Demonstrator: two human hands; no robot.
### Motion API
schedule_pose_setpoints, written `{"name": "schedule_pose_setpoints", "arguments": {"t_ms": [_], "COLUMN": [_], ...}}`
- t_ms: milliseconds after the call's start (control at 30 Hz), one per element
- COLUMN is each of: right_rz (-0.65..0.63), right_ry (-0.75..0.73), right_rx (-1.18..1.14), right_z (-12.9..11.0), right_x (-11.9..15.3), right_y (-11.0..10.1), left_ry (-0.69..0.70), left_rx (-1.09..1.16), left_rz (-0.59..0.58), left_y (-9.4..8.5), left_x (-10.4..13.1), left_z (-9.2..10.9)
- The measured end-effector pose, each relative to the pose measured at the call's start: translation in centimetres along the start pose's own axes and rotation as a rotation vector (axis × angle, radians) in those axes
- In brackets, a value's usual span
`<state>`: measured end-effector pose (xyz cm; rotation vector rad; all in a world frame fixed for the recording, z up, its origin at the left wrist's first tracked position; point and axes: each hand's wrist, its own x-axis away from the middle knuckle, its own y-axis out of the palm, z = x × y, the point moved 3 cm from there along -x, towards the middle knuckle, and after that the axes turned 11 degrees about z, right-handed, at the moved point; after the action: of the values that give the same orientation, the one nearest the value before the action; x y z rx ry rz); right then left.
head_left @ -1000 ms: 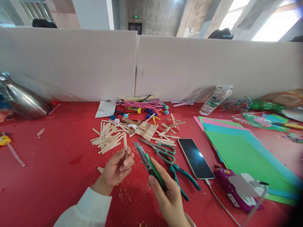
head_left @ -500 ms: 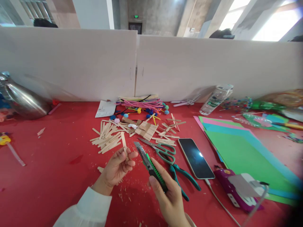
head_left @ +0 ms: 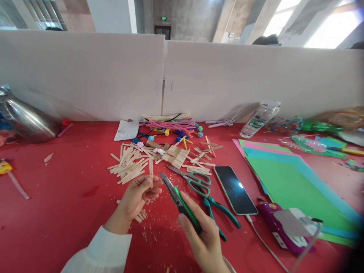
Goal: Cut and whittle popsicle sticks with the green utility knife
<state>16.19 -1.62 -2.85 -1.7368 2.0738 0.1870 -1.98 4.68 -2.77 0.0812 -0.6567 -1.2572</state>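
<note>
My left hand (head_left: 139, 195) pinches a wooden craft stick (head_left: 151, 170), which stands nearly upright between thumb and fingers. In my right hand (head_left: 203, 231) is a green and black utility knife (head_left: 182, 204), its blade out and pointing up and left, close to the left fingertips but apart from the stick. Behind the left hand lies a loose heap of craft sticks (head_left: 129, 163). A bundle of sticks with a brown band (head_left: 176, 156) rests to its right. Wood shavings are scattered on the red table (head_left: 85, 223) beneath both hands.
Scissors (head_left: 199, 184) and teal-handled pliers (head_left: 222, 212) lie beyond my right hand, beside a phone (head_left: 235, 189) on a cable. Farther right are a purple power strip (head_left: 281, 227), coloured paper (head_left: 295, 178) and a bottle (head_left: 260, 119). A metal jug (head_left: 28, 117) stands left, before a white partition (head_left: 85, 76).
My left hand has shifted slightly left and turned, and the stick in it is more upright. A few stick pieces beneath that hand show more. The knife has moved slightly left.
</note>
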Motion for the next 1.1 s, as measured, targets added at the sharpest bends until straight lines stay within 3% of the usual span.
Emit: {"name": "schedule_pose_setpoints", "arguments": {"t_ms": [200,367,567,900,1000,1100], "right_rz": [-0.071,-0.063,-0.053,-0.059,-0.051,-0.055], "right_ry": [-0.116,-0.147,-0.199,-0.283,-0.255,-0.102], "right_rx": [0.101,0.208,0.231,0.368,0.353,0.241], "right_z": [-0.4,-0.5,-0.9,-1.1,-1.0,-0.5], "right_x": [-0.1,-0.3,-0.4,0.0,0.3,0.1], "right_y": [0.3,0.5,0.6,1.0,1.1,1.1], "left_ry": [0.108,0.276,0.345,0.525,0.645,0.818], "left_rx": [-0.115,-0.243,-0.367,-0.633,-0.761,-0.879], "left_rz": [0.080,0.142,0.189,0.171,0.197,0.221], "left_y": [0.0,-0.3,-0.1,-0.5,-0.5,-0.5], "left_x": [0.1,0.1,0.6,0.5,0.7,1.1], "left_z": [0.1,-0.1,0.4,-0.1,0.0,0.2]}}
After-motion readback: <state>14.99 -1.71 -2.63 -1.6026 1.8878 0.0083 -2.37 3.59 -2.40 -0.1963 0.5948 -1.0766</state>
